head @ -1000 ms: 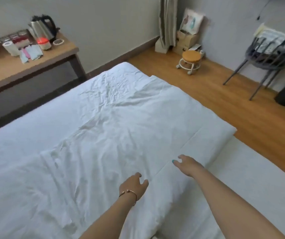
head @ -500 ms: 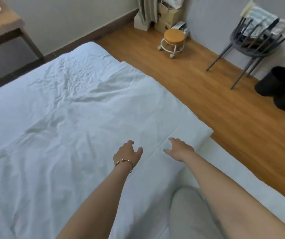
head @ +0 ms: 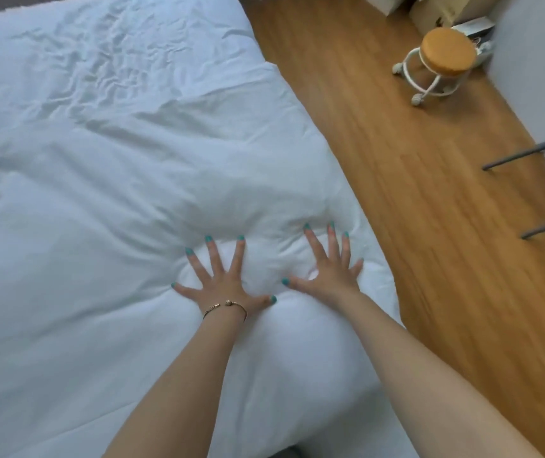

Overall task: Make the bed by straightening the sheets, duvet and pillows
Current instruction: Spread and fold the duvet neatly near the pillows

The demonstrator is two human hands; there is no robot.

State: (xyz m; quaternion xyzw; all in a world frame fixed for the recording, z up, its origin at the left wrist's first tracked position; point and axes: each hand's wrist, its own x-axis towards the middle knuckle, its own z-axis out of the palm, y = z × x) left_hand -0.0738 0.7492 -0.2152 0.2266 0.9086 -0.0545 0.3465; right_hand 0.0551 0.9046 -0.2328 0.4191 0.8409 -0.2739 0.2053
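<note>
A white duvet (head: pixel 132 193) covers most of the bed and is creased toward the far end. My left hand (head: pixel 223 279), with a thin bracelet on the wrist, presses flat on the duvet with fingers spread wide. Beside it, close to the bed's right edge, my right hand (head: pixel 328 266) also presses flat with fingers spread. The cloth dents and puckers around both palms. A wrinkled white sheet (head: pixel 106 44) shows beyond the duvet at the far end. No pillow is in view.
Wooden floor (head: pixel 429 209) runs along the bed's right side. A small round stool on castors (head: pixel 439 61) stands at the far right, next to cardboard boxes (head: pixel 429 11). Two grey chair legs (head: pixel 528 153) reach in from the right edge.
Both hands went from hovering with loosely bent fingers to pressing flat on the duvet with fingers spread. The camera has tilted down and closer, so the desk and chair seat left the view.
</note>
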